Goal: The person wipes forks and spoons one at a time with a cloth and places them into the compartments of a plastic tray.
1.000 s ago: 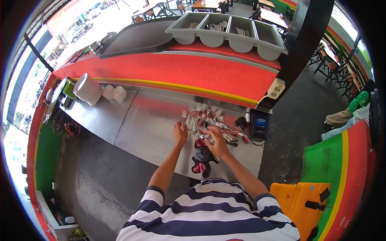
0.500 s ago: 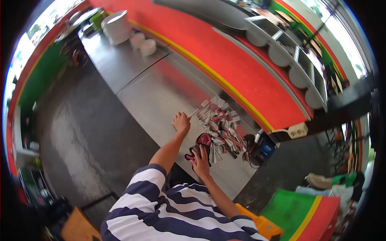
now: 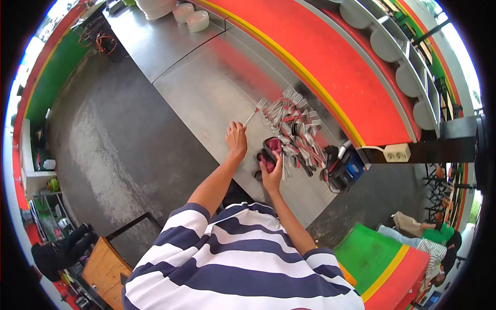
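My left hand (image 3: pixel 236 138) is closed on the handle end of a metal fork (image 3: pixel 253 113), whose tines point away towards the red wall. My right hand (image 3: pixel 271 173) grips a soft-looking black and dark-pink item (image 3: pixel 274 145); its exact kind I cannot make out. Just beyond the right hand, a loose heap of forks, spoons and other cutlery (image 3: pixel 297 129), some with red handles, spreads over the steel counter (image 3: pixel 201 108). A small dark object (image 3: pixel 258 175) lies beside my right hand.
A black and blue device (image 3: pixel 351 170) sits near the counter's right end. White bowls (image 3: pixel 198 21) stand at the far left of the counter. A red ledge (image 3: pixel 310 46) with a yellow edge runs behind it. A power socket (image 3: pixel 397 152) juts out on the right. People are in the background.
The fork has been lifted and turned, its tines now clear of the heap. My right hand has closed on the black and pink item, which was lying under it. The camera view has tilted down.
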`<state>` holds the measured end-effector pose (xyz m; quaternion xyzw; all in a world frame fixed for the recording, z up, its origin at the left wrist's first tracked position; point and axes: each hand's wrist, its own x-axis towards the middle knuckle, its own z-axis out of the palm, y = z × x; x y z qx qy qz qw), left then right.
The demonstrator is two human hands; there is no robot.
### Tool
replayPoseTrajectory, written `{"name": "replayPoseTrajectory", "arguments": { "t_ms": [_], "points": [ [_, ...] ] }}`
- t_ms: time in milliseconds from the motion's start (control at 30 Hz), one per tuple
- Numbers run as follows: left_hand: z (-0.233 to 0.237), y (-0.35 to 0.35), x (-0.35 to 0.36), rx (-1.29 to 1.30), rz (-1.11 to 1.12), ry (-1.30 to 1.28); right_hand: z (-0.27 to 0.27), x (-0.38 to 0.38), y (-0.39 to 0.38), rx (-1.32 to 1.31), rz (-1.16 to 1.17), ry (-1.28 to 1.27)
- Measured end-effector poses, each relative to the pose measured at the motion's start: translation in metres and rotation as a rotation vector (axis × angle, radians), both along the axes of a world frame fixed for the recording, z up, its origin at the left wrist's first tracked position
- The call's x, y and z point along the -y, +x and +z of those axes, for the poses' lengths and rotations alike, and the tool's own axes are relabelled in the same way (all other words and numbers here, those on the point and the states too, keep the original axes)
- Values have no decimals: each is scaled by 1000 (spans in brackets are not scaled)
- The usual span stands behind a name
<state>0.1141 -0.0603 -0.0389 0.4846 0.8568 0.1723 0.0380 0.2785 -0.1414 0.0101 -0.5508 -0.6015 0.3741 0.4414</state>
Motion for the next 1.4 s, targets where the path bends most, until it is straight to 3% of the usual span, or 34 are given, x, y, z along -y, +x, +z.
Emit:
{"name": "replayPoseTrajectory", "arguments": {
  "t_ms": [133, 233, 333, 467, 533, 633, 733, 867, 967, 1067, 1200, 1400],
  "points": [
    [-8, -9, -9, 17, -10, 5, -3, -10, -7, -179, -46, -126],
    [-15, -21, -2, -78, -216, -20, 0, -2, -10, -391, -77, -360],
    [-12, -34, 10, 90, -356, -4, -36, -10, -7, -722, -99, -433],
    [-2, -31, 37, 766, -189, -28, -27, -13, -11, -1011, -31, -569],
    [8, -23, 55, 1213, -175, 34, -16, -12, -24, -960, 4, -603],
    [26, -10, 83, 1170, -288, 6, -14, -8, -43, -818, 90, -579],
    [28, -15, 104, 1149, -299, -68, -22, 4, -48, -626, 23, -608],
    [33, -30, 121, 1100, -394, -152, -23, 8, -51, -601, -53, -688],
    [44, -36, 127, 1056, -464, -206, -39, 9, -48, -782, -178, -777],
    [58, -38, 134, 1020, -531, -265, -9, 8, -41, -920, -253, -850],
    [60, -39, 121, 1041, -645, -294, -44, -5, -24, -1060, -281, -814],
    [78, -42, 100, 1052, -665, -283, -33, -36, -24, -982, -272, -737]
  ]
}}
